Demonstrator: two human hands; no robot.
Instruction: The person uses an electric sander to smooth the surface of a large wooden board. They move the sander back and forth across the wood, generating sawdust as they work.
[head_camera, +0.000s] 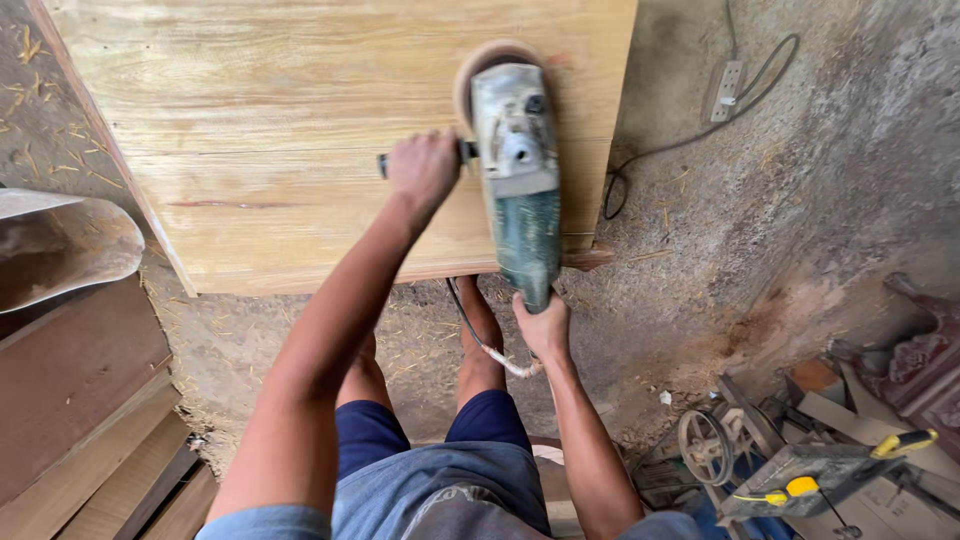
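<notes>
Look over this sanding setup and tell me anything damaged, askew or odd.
The grinder's cord looks worn: near the right hand it is wrapped in pale, frayed-looking binding. A power strip lies on the dusty floor. A reddish streak marks the wooden panel. The left hand grips the side handle.

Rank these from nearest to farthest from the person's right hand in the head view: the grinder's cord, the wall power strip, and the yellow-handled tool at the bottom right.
From the right hand:
1. Grinder's cord, just to its left, beside the wrist.
2. Yellow-handled tool, lower right among the clutter.
3. Power strip, upper right, at the top of the view.
</notes>
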